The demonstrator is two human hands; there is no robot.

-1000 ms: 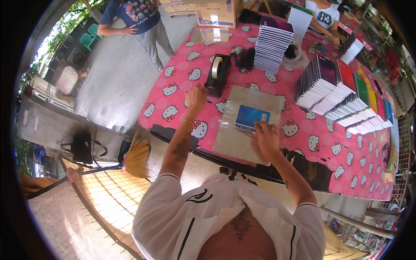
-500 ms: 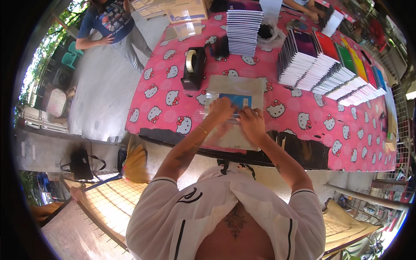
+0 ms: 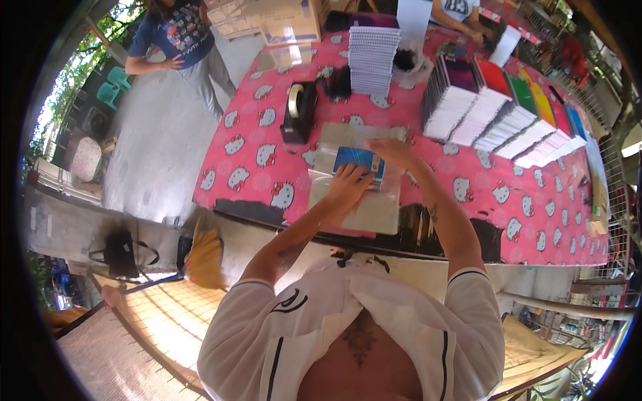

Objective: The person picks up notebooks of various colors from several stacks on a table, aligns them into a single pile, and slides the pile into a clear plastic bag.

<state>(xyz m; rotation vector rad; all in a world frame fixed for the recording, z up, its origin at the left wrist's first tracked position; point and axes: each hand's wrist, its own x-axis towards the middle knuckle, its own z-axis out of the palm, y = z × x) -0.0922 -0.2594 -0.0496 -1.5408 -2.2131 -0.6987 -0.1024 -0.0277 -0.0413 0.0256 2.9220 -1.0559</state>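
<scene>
A blue flat packet [image 3: 353, 156] with a pale label lies on a stack of clear plastic sleeves [image 3: 371, 212] near the table's front edge. My left hand [image 3: 348, 186] rests palm down on the packet's lower part, its fingers spread and holding nothing. At the packet's upper right is my right hand [image 3: 393, 152], fingers pointing left across the top of the sleeves. Its fingertips are blurred, so whether they pinch the plastic does not show. A black tape dispenser [image 3: 299, 112] with a clear roll stands left of the sleeves.
A tall stack of spiral notebooks [image 3: 373, 60] stands at the back. Notebook piles with coloured covers [image 3: 491, 100] line the right. Cardboard boxes [image 3: 287, 23] sit at the far left edge of the pink cloth-covered table [image 3: 264, 175]. One person stands beyond; another works at the far right.
My left hand has drawn back toward me and flattened on the packet. My right hand has moved up to the packet's top right corner. The view has shifted slightly.
</scene>
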